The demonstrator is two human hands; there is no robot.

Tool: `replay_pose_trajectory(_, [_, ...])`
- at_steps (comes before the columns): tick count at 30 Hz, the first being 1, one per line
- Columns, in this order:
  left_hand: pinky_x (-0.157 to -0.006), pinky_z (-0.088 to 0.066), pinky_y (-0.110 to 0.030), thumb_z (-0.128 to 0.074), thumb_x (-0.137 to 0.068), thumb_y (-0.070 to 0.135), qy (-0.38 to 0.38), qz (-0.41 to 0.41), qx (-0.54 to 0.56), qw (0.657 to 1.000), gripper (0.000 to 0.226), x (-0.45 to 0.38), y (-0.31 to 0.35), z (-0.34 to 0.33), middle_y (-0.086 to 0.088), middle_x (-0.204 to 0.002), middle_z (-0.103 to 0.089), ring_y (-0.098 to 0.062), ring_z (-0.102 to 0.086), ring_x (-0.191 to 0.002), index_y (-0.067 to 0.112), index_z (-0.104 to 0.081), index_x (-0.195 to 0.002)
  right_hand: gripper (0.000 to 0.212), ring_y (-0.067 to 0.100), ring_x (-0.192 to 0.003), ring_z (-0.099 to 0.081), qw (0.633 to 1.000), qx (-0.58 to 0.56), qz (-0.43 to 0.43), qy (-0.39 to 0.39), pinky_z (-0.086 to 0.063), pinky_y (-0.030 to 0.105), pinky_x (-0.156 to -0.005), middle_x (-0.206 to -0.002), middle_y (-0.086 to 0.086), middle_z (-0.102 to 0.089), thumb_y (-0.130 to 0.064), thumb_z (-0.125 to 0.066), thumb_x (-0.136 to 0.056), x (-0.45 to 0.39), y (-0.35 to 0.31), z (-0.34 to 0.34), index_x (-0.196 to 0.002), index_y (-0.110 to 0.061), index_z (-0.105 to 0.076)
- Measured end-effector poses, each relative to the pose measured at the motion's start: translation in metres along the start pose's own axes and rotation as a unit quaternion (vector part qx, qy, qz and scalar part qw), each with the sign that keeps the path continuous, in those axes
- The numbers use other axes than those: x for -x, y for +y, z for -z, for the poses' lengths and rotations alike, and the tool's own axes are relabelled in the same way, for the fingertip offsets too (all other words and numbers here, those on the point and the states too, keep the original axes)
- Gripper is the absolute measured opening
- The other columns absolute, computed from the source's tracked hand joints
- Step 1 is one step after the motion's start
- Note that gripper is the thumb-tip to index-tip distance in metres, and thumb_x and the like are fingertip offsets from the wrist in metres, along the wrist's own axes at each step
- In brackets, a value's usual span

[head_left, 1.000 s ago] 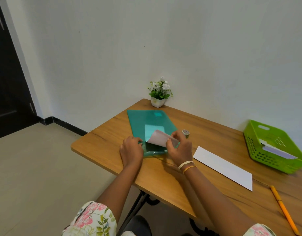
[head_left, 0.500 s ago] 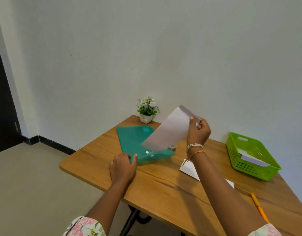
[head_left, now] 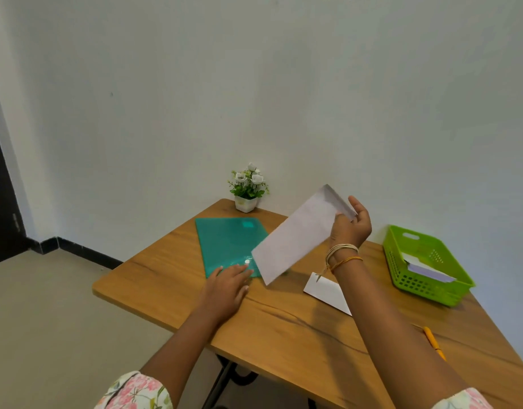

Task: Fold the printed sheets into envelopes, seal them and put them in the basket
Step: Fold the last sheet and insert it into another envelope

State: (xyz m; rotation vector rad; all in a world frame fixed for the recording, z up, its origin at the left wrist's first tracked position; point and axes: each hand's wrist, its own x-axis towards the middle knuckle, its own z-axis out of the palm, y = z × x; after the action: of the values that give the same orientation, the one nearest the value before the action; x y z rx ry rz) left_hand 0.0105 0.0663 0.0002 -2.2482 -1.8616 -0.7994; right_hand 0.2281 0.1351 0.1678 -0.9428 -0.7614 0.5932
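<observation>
Nearest the camera, two bare forearms reached out from floral sleeves over the wooden table (head_left: pixel 298 335). The left hand (head_left: pixel 228 286) lay flat at about eleven o'clock of the table's near edge, fingers straight, pressing the near corner of the teal folder (head_left: pixel 225 243) and gripping nothing. An orange pencil (head_left: pixel 433 342) lay at four o'clock near the right forearm. A white envelope (head_left: pixel 328 293) rested on the table just beyond the right wrist, partly hidden by it. Higher, at one o'clock, the right hand (head_left: pixel 350 228) held a printed sheet (head_left: pixel 295 240) clear of the table, thumb and fingers pinching its upper end while the lower end hung free above the folder's edge. Farther right, at two o'clock, the green basket (head_left: pixel 425 287) held at least one finished envelope. A small potted plant (head_left: pixel 248 187) stood by the wall at twelve o'clock. The sheet, held by one end only, could have sagged or creased crookedly, spoiling the fold; the folder might have slid if the left hand lifted. Faint print showed on the sheet, too blurred to read, and no brand or label was legible anywhere.
</observation>
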Motion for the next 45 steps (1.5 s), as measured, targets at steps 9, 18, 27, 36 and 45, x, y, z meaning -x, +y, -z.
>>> replay_pose_trajectory(9, [-0.11,-0.001,-0.063,-0.006,-0.084,0.063,-0.023,0.171,-0.129,0.977,0.08,0.002,0.0,0.0,-0.002,-0.139,-0.05,-0.023,-0.039,-0.135,0.022,-0.047,-0.14,0.037,0.013,-0.078,-0.05,0.988,0.056,0.1,-0.102,-0.047,0.017,-0.06,-0.087,0.009,-0.054,0.015,-0.052,-0.079,0.018,0.005,-0.009,-0.094,-0.015,-0.068])
replay_pose_trajectory(18, [-0.114,0.006,-0.058,-0.012,-0.091,0.068,-0.056,0.297,-0.123,0.945,0.086,0.002,0.007,0.005,-0.012,-0.161,-0.015,-0.03,-0.004,-0.149,0.008,-0.018,-0.153,0.031,-0.004,-0.088,-0.053,0.88,0.279,0.122,-0.364,-0.037,0.003,-0.078,-0.089,-0.007,-0.058,0.007,-0.051,-0.082,0.073,0.075,0.041,-0.079,-0.02,-0.066])
replay_pose_trajectory(27, [-0.115,-0.019,-0.051,-0.042,-0.097,0.039,0.01,0.13,-0.09,0.987,0.048,0.0,0.008,0.002,-0.011,-0.151,-0.038,-0.027,-0.029,-0.143,0.016,-0.047,-0.14,0.023,0.015,-0.104,-0.061,0.791,0.446,0.133,-0.398,-0.045,0.015,-0.085,-0.113,-0.001,-0.067,-0.008,-0.058,-0.09,0.08,0.113,0.078,-0.105,-0.02,-0.069])
replay_pose_trajectory(36, [-0.076,-0.055,-0.046,-0.035,-0.1,0.05,-0.038,0.402,0.743,0.534,0.056,-0.043,0.08,-0.004,-0.025,-0.116,-0.062,-0.036,-0.064,-0.095,0.005,-0.046,-0.131,0.016,0.023,-0.074,-0.064,0.84,0.39,0.211,-0.312,-0.055,0.036,-0.064,-0.086,0.004,-0.068,-0.004,-0.057,-0.086,0.085,0.107,0.077,-0.094,-0.017,-0.06])
replay_pose_trajectory(45, [-0.084,-0.05,-0.047,-0.048,-0.092,0.055,-0.043,0.387,0.862,0.326,0.057,-0.044,0.085,-0.008,-0.02,-0.096,-0.069,-0.033,-0.063,-0.087,0.006,-0.057,-0.121,0.022,0.017,-0.089,-0.06,0.778,0.385,0.324,-0.375,-0.053,0.024,-0.071,-0.103,0.004,-0.065,-0.013,-0.065,-0.074,0.089,0.105,0.089,-0.094,-0.018,-0.059])
